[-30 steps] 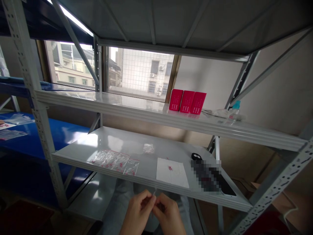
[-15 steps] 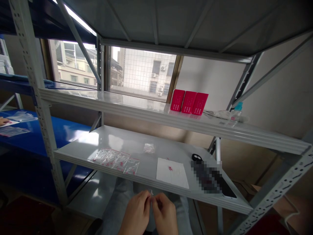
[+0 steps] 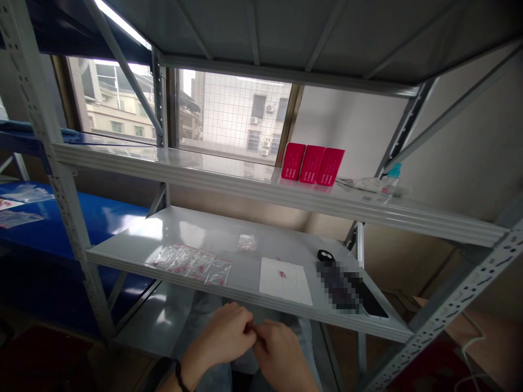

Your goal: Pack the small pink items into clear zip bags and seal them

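A grey metal rack [image 3: 261, 196] fills the view, with a window [image 3: 229, 117] behind it that looks onto buildings. To the left stands a blue table [image 3: 102, 218] with clear bags on it. The rack's upper shelf [image 3: 212, 177] carries three red boxes [image 3: 312, 164] side by side and, further right, a small bottle with a blue cap [image 3: 391, 182] beside some white material. The lower shelf [image 3: 163, 234] holds a row of small clear bags [image 3: 192, 262] with red bits near its front edge, one more little bag [image 3: 247, 242] further back, a white sheet of paper [image 3: 285, 279] with a few red specks on it, and a dark object [image 3: 326, 255] next to a blurred patch. Below and in front of that shelf, over the person's lap, the left hand [image 3: 224, 335] and the right hand [image 3: 280, 356] meet, their fingertips pinched together on something too small to make out. A dark band [image 3: 178, 375] circles the left wrist.
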The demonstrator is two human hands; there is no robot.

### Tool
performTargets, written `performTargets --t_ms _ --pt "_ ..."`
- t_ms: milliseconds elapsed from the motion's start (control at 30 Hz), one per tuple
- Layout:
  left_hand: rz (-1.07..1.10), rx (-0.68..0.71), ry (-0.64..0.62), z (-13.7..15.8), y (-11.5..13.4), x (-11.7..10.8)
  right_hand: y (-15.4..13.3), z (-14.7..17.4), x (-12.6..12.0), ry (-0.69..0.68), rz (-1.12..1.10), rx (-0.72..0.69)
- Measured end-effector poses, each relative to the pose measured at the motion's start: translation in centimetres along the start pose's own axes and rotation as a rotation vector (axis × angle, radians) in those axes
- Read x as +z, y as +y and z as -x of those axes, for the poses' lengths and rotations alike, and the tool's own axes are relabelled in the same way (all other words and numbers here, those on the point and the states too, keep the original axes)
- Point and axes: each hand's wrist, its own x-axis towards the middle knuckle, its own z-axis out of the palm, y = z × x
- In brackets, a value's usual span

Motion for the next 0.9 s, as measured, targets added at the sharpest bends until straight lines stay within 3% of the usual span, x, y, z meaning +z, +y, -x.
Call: performTargets --t_ms 200,367,400,533,633,767,900 --pt "0.257 -0.025 0.098 0.2 1.1 0.7 0.5 0.3 2.5 0.068 -0.182 0.175" --pt "0.84 -0.205 -0.174 3.8 -0.4 4.0 1.9 0.9 1.4 0.113 -0.435 0.293" --pt "0.983 -0.207 -0.182 4.1 -0.5 4.8 1.8 1.0 1.0 0.137 -0.5 0.302" --pt "1.728 -0.183 0.151 3.0 1.3 7.3 0.1 0.7 0.5 0.211 -0.732 0.254" --pt "2.113 -0.355 0.356 0.8 3.4 7.3 -1.6 0.4 1.4 0.271 -0.798 0.186" --pt "2.138 -0.566 0.583 -0.8 4.5 5.6 -2.0 0.1 3.5 0.331 -0.842 0.096" --pt "2.043 -0.485 0.691 -0.6 3.8 4.9 -0.8 -0.2 5.5 0.514 -1.194 0.252"
